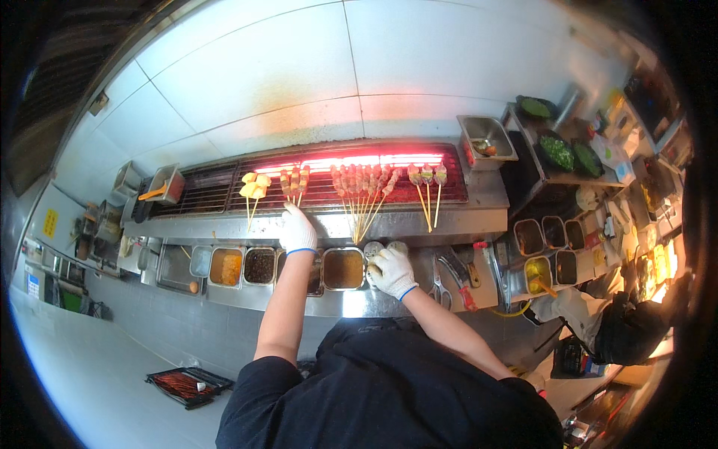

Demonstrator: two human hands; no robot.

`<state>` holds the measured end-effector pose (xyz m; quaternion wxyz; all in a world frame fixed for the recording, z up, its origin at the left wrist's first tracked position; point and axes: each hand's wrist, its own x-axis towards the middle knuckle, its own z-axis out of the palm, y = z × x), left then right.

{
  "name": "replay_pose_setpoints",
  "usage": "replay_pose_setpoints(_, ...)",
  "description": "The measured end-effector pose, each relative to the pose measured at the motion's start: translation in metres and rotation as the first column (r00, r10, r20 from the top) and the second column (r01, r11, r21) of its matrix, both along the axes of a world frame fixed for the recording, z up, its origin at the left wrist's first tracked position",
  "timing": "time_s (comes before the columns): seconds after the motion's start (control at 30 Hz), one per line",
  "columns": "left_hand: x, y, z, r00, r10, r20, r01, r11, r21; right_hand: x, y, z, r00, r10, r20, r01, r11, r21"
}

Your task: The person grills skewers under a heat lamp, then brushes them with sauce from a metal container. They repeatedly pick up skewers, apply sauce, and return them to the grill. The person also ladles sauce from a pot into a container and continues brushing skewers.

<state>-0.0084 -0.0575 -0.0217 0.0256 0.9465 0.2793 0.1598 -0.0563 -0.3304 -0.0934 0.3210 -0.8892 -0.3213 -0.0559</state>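
My left hand [297, 230], in a white knit glove, is at the grill's front ledge. Its fingers close around the stick ends of a few skewers of browned pieces [294, 182]. Lower right, my gloved right hand [392, 272] rests among seasoning jars [374, 248]; its palm hides whether it grips one. Skewers with yellow chunks [255, 186] lie left of my left hand on the lit grill [224, 193]. A fan of meat skewers [362, 182] lies to its right, sticks over the ledge. Further right are several skewers with dark and green pieces [428, 177].
Steel seasoning tubs [343, 268] line the counter before me. Scissors [440, 286] and tongs lie right of my right hand. Steel pans [488, 143] flank the grill. Bowls of chopped greens [556, 151] stand on a right-hand shelf. Another person [622, 325] is at far right.
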Motion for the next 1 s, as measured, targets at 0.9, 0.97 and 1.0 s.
replay_pose_setpoints(0.9, 0.012, -0.098, 0.004, 0.990, -0.103, 0.100, 0.013, -0.630, -0.777, -0.002, 0.000, 0.006, 0.999, -0.006, 0.045, 0.004, 0.999, 0.036)
replay_pose_setpoints(0.97, 0.010, -0.101, 0.007, 0.980, -0.133, 0.150, 0.045, -0.583, -0.811, -0.002, 0.001, -0.001, 0.997, -0.025, 0.072, 0.023, 0.999, 0.037)
replay_pose_setpoints(1.0, 0.010, -0.101, 0.006, 0.980, -0.142, 0.138, 0.033, -0.571, -0.821, -0.002, 0.002, 0.000, 0.996, -0.031, 0.086, 0.029, 0.999, 0.036)
